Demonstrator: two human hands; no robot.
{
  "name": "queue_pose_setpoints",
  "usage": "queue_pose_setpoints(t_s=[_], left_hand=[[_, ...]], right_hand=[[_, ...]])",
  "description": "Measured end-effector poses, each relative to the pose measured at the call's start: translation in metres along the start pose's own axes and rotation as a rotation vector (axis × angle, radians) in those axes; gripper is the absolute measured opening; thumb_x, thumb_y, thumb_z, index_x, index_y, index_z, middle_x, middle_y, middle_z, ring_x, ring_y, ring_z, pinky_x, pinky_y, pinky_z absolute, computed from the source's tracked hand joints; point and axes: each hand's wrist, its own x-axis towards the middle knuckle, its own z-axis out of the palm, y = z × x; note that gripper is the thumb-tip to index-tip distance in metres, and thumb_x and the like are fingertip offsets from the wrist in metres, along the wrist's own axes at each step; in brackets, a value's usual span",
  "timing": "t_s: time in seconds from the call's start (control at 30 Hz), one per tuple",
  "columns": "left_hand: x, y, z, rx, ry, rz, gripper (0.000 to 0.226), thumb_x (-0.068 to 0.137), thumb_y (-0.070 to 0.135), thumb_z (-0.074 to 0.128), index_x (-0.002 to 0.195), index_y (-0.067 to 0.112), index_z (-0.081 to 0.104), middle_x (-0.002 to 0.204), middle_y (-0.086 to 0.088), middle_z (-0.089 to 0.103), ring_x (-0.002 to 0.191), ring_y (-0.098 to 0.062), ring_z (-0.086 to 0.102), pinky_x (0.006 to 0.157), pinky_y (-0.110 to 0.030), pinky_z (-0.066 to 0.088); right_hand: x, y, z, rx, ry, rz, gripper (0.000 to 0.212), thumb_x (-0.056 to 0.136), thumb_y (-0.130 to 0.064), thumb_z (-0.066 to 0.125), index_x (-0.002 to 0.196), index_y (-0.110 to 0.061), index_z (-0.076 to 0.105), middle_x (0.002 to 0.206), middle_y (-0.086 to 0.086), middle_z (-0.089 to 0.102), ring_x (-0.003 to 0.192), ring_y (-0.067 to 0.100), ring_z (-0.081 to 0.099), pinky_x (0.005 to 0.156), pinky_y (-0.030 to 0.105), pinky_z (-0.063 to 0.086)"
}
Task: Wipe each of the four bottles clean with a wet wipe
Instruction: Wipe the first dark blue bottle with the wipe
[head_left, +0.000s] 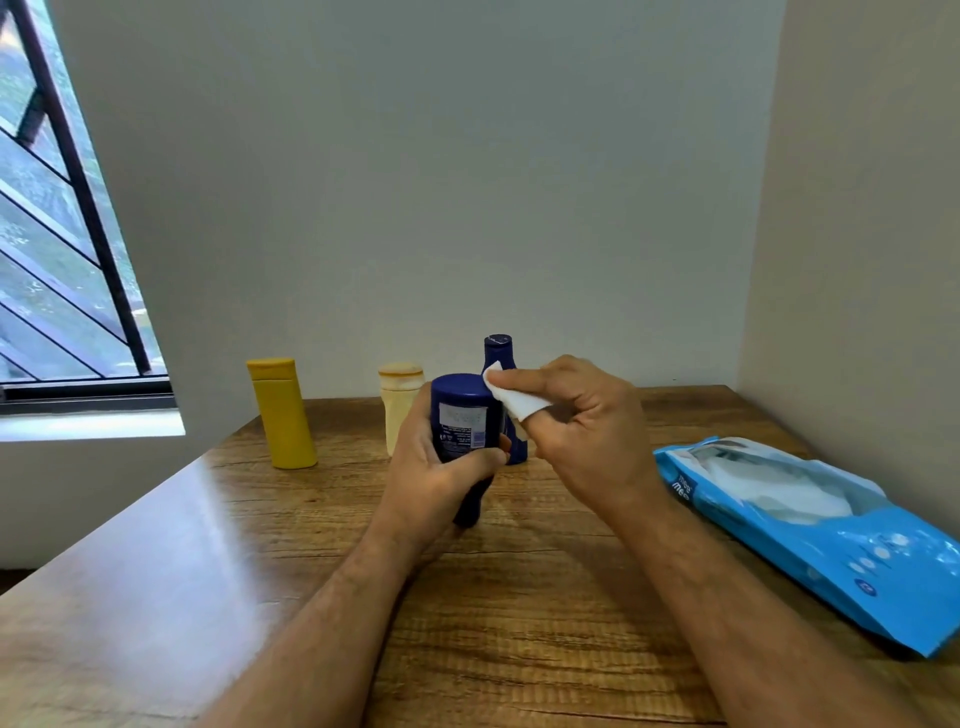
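Observation:
My left hand (431, 467) grips a dark blue bottle (465, 415) upside down above the table, its flat base toward me and its label facing me. My right hand (582, 421) pinches a folded white wet wipe (511, 397) and holds it against the bottle's upper right edge. Behind them three bottles stand upright on the table: a yellow bottle (283, 413) at the left, a cream bottle (397, 397) partly hidden by my left hand, and a second dark blue bottle (500, 353) mostly hidden behind the wipe and the held bottle.
A blue pack of wet wipes (810, 525) lies open on the right side of the wooden table (260, 545). Walls close the back and right. A barred window (57, 249) is at the left.

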Motion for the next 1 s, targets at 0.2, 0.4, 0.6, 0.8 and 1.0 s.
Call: queue_pose_setpoints(t_s=[0.2,0.4,0.6,0.8,1.0], left_hand=[[0.001,0.001,0.006,-0.115,-0.041,-0.088,0.053,0.084,0.0,0.074,0.127,0.022,0.053,0.102,-0.006,0.071,0.086,-0.024,0.071,0.076,-0.036,0.061],[0.004,0.005,0.004,-0.266,-0.076,-0.223,0.041,0.085,0.019,0.07,0.125,0.015,0.058,0.095,-0.011,0.075,0.072,-0.028,0.071,0.056,-0.031,0.058],[0.004,0.003,0.0,-0.536,-0.051,-0.367,0.049,0.073,0.022,0.052,0.117,0.006,0.066,0.098,-0.021,0.071,0.077,-0.031,0.07,0.05,-0.035,0.058],[0.006,0.008,0.005,-0.525,-0.058,-0.273,0.042,0.087,0.011,0.062,0.13,0.011,0.06,0.107,-0.013,0.074,0.085,-0.025,0.072,0.059,-0.033,0.059],[0.011,0.007,0.002,-0.473,0.067,-0.212,0.034,0.085,0.027,0.059,0.117,0.016,0.066,0.109,-0.001,0.076,0.097,-0.024,0.07,0.064,-0.031,0.061]], right_hand=[[0.001,0.004,-0.002,-0.051,0.017,0.003,0.028,0.082,-0.005,0.07,0.104,-0.022,0.077,0.091,-0.005,0.069,0.085,0.004,0.062,0.067,0.005,0.044],[0.001,0.008,0.001,0.003,-0.003,0.155,0.032,0.086,-0.004,0.065,0.103,-0.029,0.076,0.092,-0.01,0.067,0.085,0.001,0.06,0.064,0.007,0.044],[0.002,0.012,0.0,-0.006,-0.046,0.254,0.035,0.085,-0.007,0.064,0.099,-0.037,0.075,0.095,-0.013,0.067,0.083,0.002,0.06,0.059,0.009,0.044],[0.003,0.012,-0.001,-0.026,-0.01,0.268,0.027,0.085,-0.008,0.068,0.1,-0.028,0.076,0.097,-0.008,0.068,0.086,0.001,0.06,0.064,0.002,0.042],[0.004,0.013,-0.002,-0.044,0.042,0.257,0.027,0.083,-0.007,0.068,0.098,-0.028,0.076,0.097,-0.01,0.069,0.088,-0.002,0.06,0.069,0.0,0.041]])
